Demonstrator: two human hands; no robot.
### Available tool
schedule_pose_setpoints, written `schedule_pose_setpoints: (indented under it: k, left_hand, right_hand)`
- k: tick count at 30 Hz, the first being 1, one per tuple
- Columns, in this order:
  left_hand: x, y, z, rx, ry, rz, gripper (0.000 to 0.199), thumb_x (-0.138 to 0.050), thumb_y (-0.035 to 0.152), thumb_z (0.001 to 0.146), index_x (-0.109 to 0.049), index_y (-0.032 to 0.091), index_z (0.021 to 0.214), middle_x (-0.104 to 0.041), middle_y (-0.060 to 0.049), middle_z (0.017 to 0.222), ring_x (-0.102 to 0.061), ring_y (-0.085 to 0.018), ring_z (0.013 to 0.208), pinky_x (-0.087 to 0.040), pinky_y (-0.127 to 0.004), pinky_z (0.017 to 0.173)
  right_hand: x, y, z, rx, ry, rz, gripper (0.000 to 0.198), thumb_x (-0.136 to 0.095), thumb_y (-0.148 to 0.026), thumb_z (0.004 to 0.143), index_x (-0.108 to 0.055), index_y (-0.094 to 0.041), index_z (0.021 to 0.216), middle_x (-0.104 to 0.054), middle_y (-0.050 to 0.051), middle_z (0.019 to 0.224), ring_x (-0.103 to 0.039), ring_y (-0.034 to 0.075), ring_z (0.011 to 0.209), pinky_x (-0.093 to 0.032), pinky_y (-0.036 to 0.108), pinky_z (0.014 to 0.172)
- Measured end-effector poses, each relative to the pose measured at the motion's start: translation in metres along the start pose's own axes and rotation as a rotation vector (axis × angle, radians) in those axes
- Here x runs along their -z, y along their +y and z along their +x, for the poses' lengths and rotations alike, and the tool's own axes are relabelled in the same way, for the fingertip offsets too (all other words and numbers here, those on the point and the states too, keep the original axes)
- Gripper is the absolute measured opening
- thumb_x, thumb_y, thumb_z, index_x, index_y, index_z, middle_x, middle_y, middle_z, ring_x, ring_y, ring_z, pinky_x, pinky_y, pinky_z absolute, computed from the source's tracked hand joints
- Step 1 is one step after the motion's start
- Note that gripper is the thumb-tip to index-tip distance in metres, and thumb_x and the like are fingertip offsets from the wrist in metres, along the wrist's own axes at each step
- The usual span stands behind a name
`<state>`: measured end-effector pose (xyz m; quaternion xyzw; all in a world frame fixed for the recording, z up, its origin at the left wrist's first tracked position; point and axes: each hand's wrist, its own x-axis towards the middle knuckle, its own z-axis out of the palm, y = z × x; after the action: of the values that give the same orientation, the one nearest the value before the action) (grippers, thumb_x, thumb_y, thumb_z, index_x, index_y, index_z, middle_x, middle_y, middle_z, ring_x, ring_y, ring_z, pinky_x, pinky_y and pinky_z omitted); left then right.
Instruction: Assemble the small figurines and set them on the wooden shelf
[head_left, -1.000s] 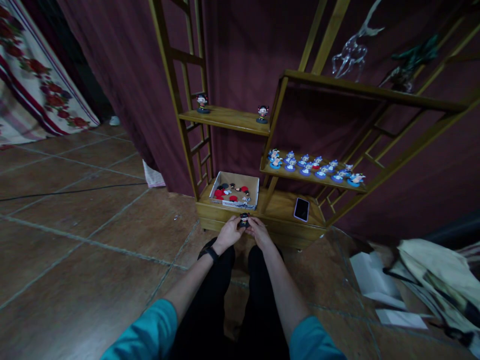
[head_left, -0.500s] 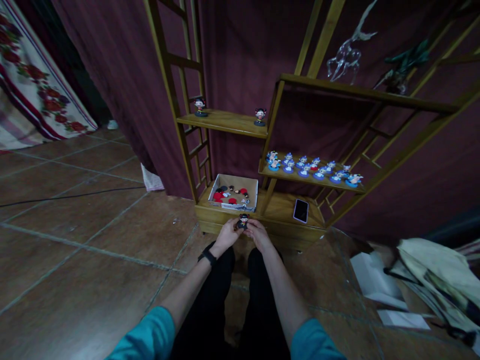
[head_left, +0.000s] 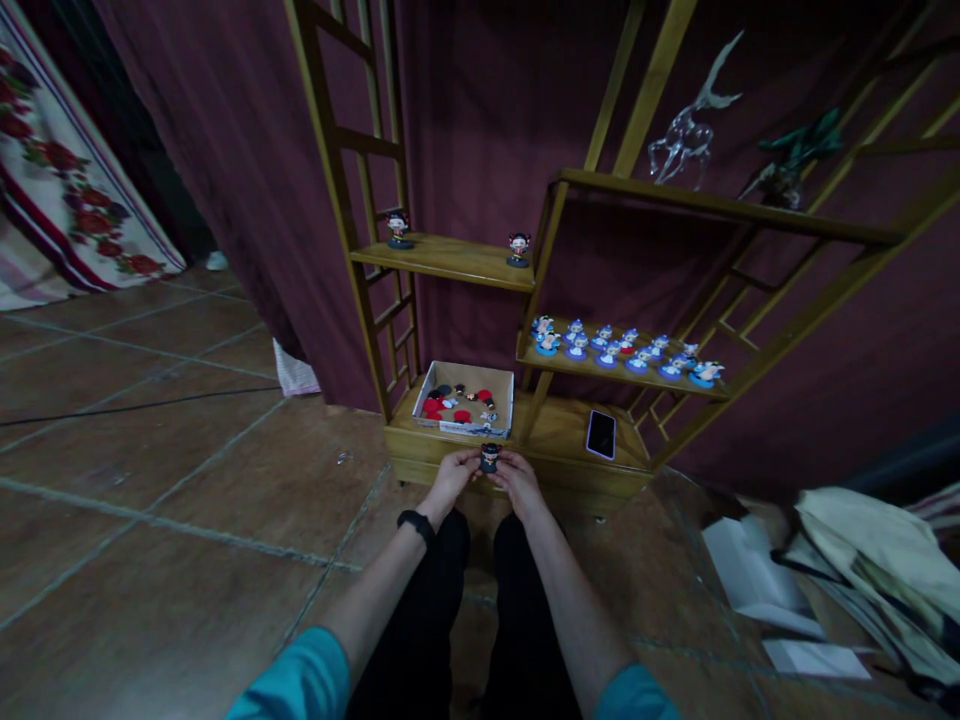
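Between my hands I hold a small black-haired figurine (head_left: 490,457) on a dark round base, upright in front of the low cabinet. The fingers of my left hand (head_left: 454,478) grip its left side, and those of my right hand (head_left: 519,482) its right side. Just beyond them a shallow cardboard box (head_left: 475,430) holds red and black discs and small figure parts. Two similar figurines, one at the left end (head_left: 398,231) and one at the right end (head_left: 518,250), stand on the upper left shelf (head_left: 450,258).
Several blue and purple figurines (head_left: 609,353) stand in rows on the right shelf. A phone (head_left: 601,434) lies on the cabinet top. Above are a clear deer ornament (head_left: 682,140) and a green ornament (head_left: 799,150). A white box (head_left: 754,570) and pale bag (head_left: 862,540) lie on the floor at right.
The camera view has tilted slightly upward, so the shelf appears lower. My hands still hold the figurine together, and it has shifted a little within the picture.
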<state>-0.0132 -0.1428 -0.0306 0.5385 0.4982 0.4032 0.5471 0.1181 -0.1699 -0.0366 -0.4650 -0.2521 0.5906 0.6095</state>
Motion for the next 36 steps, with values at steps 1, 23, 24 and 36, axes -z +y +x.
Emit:
schedule_pose_setpoints:
  k: [1, 23, 24, 36]
  left_hand:
    - [-0.002, 0.000, 0.003, -0.009, -0.001, 0.025, 0.026, -0.054, 0.024, 0.075, -0.063, 0.008, 0.094, -0.061, -0.003, 0.063, -0.054, -0.010, 0.053, -0.042, -0.022, 0.053]
    - [-0.010, 0.029, 0.038, -0.541, -0.040, 1.158, 0.028, -0.038, 0.008, 0.079, -0.059, 0.009, 0.098, -0.057, -0.019, 0.098, -0.052, -0.028, 0.096, -0.031, -0.043, 0.091]
    - [-0.011, 0.028, 0.040, -0.536, -0.036, 1.146, 0.029, -0.037, 0.008, 0.079, -0.059, 0.008, 0.099, -0.057, -0.019, 0.098, -0.052, -0.028, 0.096, -0.031, -0.043, 0.091]
    - [-0.014, 0.033, 0.062, -0.509, -0.022, 1.079, 0.025, -0.041, 0.011, 0.080, -0.060, 0.009, 0.096, -0.058, -0.019, 0.099, -0.053, -0.028, 0.098, -0.030, -0.042, 0.093]
  right_hand:
    - [0.001, 0.000, 0.001, 0.000, 0.014, -0.001, 0.030, -0.074, -0.027, 0.051, -0.059, -0.021, 0.075, -0.065, 0.002, 0.076, -0.064, 0.018, 0.071, -0.052, 0.036, 0.069]
    - [0.005, -0.001, 0.068, 0.070, 0.093, -0.073, 0.025, -0.060, -0.018, 0.054, -0.060, -0.023, 0.079, -0.066, -0.001, 0.078, -0.061, 0.017, 0.073, -0.050, 0.031, 0.067]
    - [0.005, -0.001, 0.071, 0.070, 0.095, -0.082, 0.024, -0.059, -0.019, 0.054, -0.061, -0.023, 0.079, -0.066, -0.001, 0.078, -0.061, 0.017, 0.073, -0.050, 0.030, 0.067]
    - [0.002, -0.010, 0.093, 0.077, 0.136, -0.061, 0.024, -0.059, -0.017, 0.053, -0.061, -0.022, 0.077, -0.066, -0.002, 0.075, -0.060, 0.016, 0.068, -0.050, 0.029, 0.062]
